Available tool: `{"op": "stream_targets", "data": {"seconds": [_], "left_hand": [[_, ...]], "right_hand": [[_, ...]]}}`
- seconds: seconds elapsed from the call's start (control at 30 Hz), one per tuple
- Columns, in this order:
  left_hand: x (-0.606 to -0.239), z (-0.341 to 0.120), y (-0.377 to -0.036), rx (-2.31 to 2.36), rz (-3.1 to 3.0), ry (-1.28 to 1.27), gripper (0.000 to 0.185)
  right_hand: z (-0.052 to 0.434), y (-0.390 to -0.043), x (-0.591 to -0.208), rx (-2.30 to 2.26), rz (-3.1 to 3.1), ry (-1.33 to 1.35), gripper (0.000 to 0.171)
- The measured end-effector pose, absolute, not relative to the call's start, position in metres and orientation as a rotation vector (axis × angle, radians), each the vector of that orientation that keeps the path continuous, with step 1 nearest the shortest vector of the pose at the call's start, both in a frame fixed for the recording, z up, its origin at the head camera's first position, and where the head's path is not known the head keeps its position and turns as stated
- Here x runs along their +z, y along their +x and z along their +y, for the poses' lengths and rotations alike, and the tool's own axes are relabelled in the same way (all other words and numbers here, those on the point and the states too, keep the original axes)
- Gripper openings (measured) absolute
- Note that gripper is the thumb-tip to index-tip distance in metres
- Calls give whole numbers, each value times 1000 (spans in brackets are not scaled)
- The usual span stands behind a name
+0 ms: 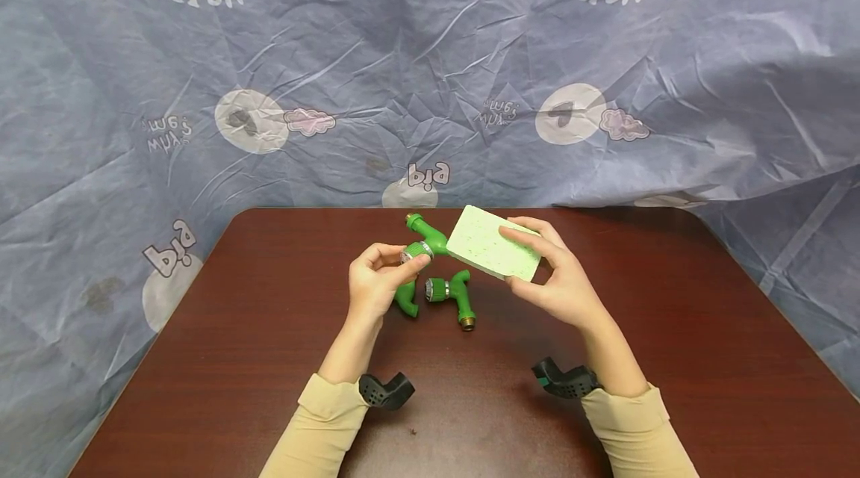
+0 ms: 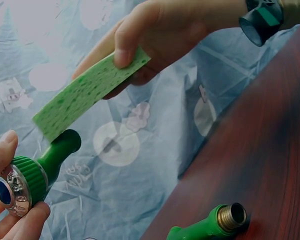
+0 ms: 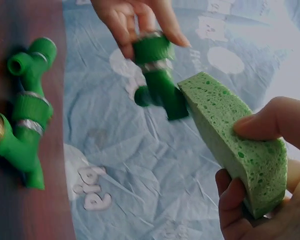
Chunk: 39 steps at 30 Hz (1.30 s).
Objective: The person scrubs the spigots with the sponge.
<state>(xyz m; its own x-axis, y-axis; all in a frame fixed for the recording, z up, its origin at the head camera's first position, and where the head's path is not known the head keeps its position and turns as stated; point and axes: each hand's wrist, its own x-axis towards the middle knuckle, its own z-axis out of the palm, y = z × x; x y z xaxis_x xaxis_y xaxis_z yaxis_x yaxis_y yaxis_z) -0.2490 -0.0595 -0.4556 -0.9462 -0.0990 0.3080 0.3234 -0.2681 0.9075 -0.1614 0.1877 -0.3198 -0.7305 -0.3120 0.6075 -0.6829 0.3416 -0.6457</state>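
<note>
My left hand (image 1: pixel 371 285) pinches a green tap (image 1: pixel 435 239) by its ribbed knob, holding it above the table. A pale green sponge (image 1: pixel 493 243) with small pores is gripped in my right hand (image 1: pixel 566 285), thumb on one side and fingers on the other. In the left wrist view, one end of the sponge (image 2: pixel 87 95) meets the body of the held tap (image 2: pixel 57 155). Below the hands, a second green tap (image 1: pixel 462 297) lies on the table, its brass threaded end toward me. Partly hidden by my left hand is a third green tap (image 1: pixel 407 300).
The dark red-brown wooden table (image 1: pixel 269 358) has rounded far corners. A wrinkled blue-grey printed cloth (image 1: pixel 376 75) hangs just behind its far edge. Black devices (image 1: pixel 388 390) are strapped at both wrists, over the table.
</note>
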Motion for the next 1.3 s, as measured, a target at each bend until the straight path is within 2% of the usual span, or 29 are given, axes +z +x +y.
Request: {"op": "stream_targets", "data": {"seconds": [0.13, 0.2, 0.33, 0.43, 0.57, 0.6, 0.87, 1.07, 1.3], "left_hand": [[-482, -60, -268, -2266, -1733, -276, 42], [-468, -59, -259, -2270, -1722, -268, 41], [-409, -56, -221, -2314, -1717, -211, 32], [-395, -55, -212, -2383, -1687, -190, 28], [-393, -59, -213, -2504, -1646, -164, 26], [-378, -59, -203, -2531, -1656, -129, 26], [-377, -62, -203, -2808, -1517, -185, 28], [-378, -63, -203, -2874, -1508, -241, 41], [-377, -64, -202, -2877, -1492, -395, 32]], "right_hand": [[178, -161, -324, 1355, -2235, 941, 57], [175, -160, -324, 1349, -2234, 954, 57], [178, -161, -323, 1322, -2227, 949, 57], [186, -162, -320, 1331, -2217, 907, 57], [196, -164, -319, 1437, -2146, 832, 56], [198, -165, -320, 1474, -2120, 828, 56], [205, -178, -338, 1649, -2008, 887, 63], [199, -178, -340, 1606, -2028, 944, 64], [195, -176, -341, 1584, -2070, 967, 65]]}}
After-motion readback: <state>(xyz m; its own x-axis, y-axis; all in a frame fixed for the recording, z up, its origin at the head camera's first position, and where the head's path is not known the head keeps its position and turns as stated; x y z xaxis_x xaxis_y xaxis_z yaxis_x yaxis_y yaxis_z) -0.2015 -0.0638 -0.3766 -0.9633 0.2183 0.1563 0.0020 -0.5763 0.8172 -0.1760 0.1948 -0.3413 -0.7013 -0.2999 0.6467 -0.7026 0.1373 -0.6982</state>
